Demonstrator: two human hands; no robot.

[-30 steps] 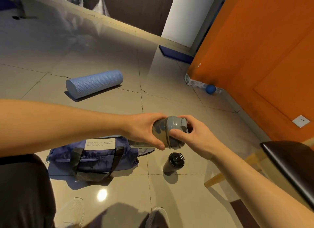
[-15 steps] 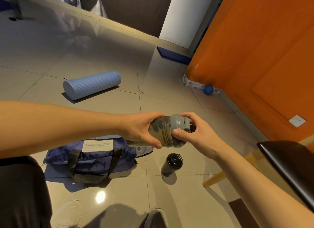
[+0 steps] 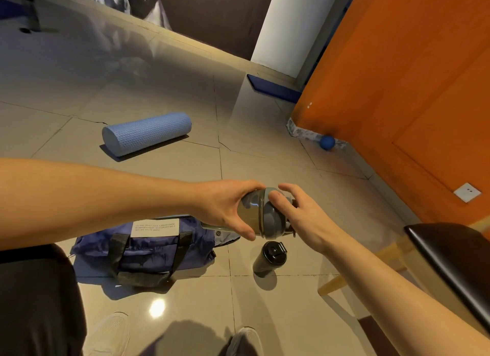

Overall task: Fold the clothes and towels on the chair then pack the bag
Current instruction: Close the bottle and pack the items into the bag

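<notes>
head view, from the left: a pale blue foam roller point(image 3: 147, 132) lies on the tiled floor point(image 3: 252, 156), well apart from the rest. nearer, a navy bag point(image 3: 159, 249) with black straps and a white label lies slumped on the floor; what is in it cannot be told. the left hand point(image 3: 225, 209) reaches over the bag's right end, its grip clenched round the body of a grey bottle point(image 3: 250, 209), held sideways in the air. the bottle's wall is smoky and see-through, but whether it holds anything cannot be told. the right hand point(image 3: 305, 217) meets it from the other side, its grip grasping the bottle's grey lid point(image 3: 273, 220). just below them a black flask point(image 3: 269, 258) stands upright on the floor beside the bag, its cap on. a blue ball point(image 3: 327, 142) rests at the foot of the orange wall point(image 3: 397, 90). at the right edge is the dark seat of a chair point(image 3: 450, 262) on pale wooden legs.
</notes>
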